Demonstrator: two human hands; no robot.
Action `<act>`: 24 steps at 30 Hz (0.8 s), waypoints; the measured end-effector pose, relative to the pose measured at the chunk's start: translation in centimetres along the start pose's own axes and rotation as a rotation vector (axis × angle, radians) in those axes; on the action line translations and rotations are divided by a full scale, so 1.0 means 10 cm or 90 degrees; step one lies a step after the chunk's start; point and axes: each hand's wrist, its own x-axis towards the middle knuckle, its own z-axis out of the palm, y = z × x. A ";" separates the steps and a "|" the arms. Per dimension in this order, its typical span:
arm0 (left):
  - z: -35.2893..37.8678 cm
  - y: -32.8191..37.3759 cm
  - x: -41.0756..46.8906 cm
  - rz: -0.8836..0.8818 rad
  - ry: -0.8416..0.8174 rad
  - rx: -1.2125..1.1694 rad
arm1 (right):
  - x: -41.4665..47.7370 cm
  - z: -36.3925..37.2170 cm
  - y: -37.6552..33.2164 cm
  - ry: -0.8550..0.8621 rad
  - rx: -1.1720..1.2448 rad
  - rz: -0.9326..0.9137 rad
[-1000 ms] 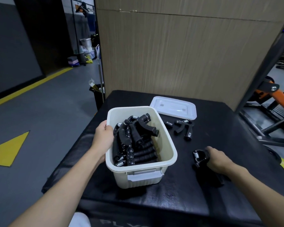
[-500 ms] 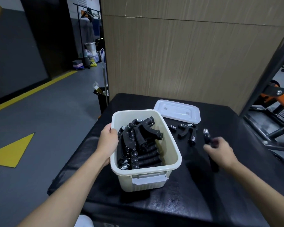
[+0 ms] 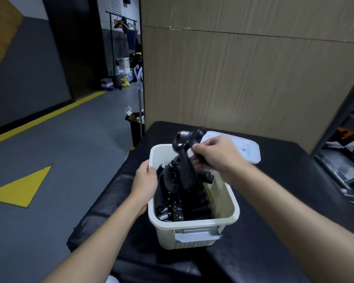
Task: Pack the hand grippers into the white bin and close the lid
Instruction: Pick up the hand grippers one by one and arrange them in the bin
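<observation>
From the head camera I see my right hand point(image 3: 217, 158) clamped on a black hand gripper point(image 3: 185, 160) above the white bin point(image 3: 223, 203) – half full (more grippers inside). My left hand point(image 3: 144, 180) grips the bin's left rim; the lid point(image 3: 247, 149) lies behind on the bench point(image 3: 274, 231).

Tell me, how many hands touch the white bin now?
1. The left hand grips the white bin by its left rim. The right hand hovers above the opening, holding a hand gripper; no contact with the bin is visible.
</observation>
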 end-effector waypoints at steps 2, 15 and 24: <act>0.00 -0.02 0.01 0.000 0.002 -0.007 | 0.13 0.28 0.13 -0.013 -0.066 0.036; 0.00 -0.07 0.05 -0.001 0.007 -0.046 | 0.37 0.81 0.40 0.022 -0.392 -0.038; -0.01 -0.08 0.06 -0.004 0.012 -0.049 | 0.48 0.77 0.53 -0.020 -0.394 -0.010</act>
